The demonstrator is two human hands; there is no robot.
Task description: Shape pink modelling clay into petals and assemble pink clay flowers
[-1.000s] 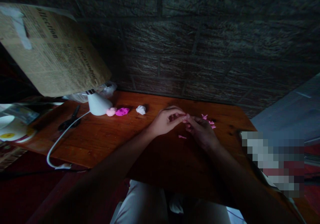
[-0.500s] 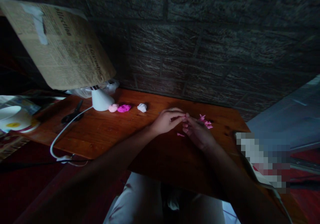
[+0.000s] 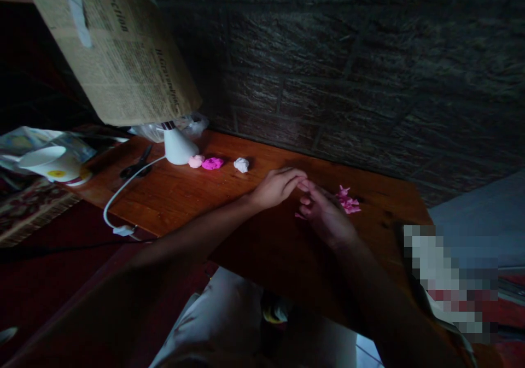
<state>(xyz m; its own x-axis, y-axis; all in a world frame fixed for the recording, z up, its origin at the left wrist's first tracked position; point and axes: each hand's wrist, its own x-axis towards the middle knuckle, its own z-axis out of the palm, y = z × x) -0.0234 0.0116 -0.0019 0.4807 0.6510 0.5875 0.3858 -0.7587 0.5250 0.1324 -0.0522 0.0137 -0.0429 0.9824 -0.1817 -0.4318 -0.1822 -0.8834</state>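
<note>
Over the wooden table (image 3: pixel 262 149), the fingertips of my left hand (image 3: pixel 279 187) meet those of my right hand (image 3: pixel 331 217) in a pinch. Both hands are closed, and whatever lies between the fingertips is too small or hidden to make out. Just beyond my right hand is a cluster of small pink clay-like pieces (image 3: pixel 348 203). A thin pink piece (image 3: pixel 300 215) lies on the table beside the right fingers, partly covered by them. Left of my left hand sit a white lump (image 3: pixel 241 164), a magenta lump (image 3: pixel 213 163) and a pale pink lump (image 3: pixel 196 161), all looking like modelling clay.
A lamp with a white base (image 3: pixel 178 146) and newsprint shade (image 3: pixel 131 51) stands back left, its white cable (image 3: pixel 110 201) hanging over the edge. Scissors (image 3: pixel 137 167) and a paper cup (image 3: pixel 57 164) are further left. A brick wall (image 3: pixel 328 72) borders the table's back.
The camera view has shifted, so table items appear further right. My hands stay together at the fingertips; the right fingers now partly cover the thin pink piece.
</note>
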